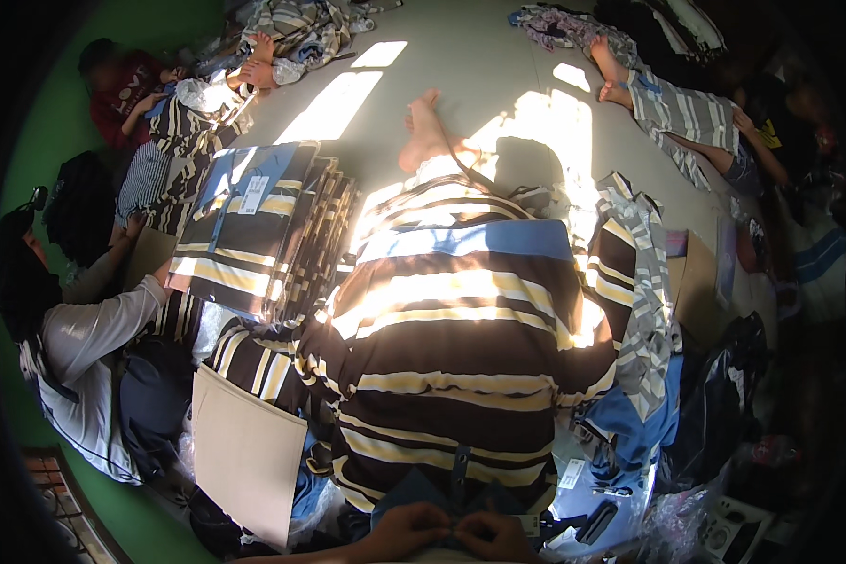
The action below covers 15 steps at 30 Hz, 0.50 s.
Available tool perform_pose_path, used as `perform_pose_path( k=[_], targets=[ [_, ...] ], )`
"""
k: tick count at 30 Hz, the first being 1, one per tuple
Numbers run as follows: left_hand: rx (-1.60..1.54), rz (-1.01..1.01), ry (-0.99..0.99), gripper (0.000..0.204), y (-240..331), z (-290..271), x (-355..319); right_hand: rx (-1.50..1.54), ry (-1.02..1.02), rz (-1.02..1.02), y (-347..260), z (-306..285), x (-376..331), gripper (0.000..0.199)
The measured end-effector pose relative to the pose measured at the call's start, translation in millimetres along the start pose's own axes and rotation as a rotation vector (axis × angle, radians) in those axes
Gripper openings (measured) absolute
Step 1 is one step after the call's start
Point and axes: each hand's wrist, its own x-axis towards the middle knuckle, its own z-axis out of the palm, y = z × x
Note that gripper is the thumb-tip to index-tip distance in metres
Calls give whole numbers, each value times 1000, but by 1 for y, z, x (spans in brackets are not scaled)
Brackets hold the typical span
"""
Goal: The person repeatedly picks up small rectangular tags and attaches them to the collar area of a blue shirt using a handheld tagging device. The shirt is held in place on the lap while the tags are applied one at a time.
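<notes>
A dark brown shirt with white and yellow stripes lies spread over my outstretched legs. A blue band crosses its far end, and its blue collar is nearest me. At the collar, the fingers of my left hand are pinched together on the cloth. Close beside it, my right hand is also closed on the collar, its fingertips near the front opening. A small tag shows next to the right hand. What exactly the fingertips grip is too dark to make out.
Left of me stands a stack of folded striped shirts, with cardboard sheets nearer. At right are a grey striped shirt, a black bag and clear plastic. Several people sit around, one in a white shirt at left.
</notes>
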Motion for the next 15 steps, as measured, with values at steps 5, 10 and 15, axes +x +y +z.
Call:
perform_pose_path(
  k=[5, 10, 15],
  targets=[
    [10, 45, -49, 26, -1, -2, 4, 179, -49, 79, 4, 1, 1, 10],
    [45, 73, -78, 23, 12, -5, 5, 138, -40, 112, -1, -3, 5, 9],
    [380, 267, 15, 17, 26, -3, 7, 241, 24, 108, -13, -2, 3, 10]
  ],
)
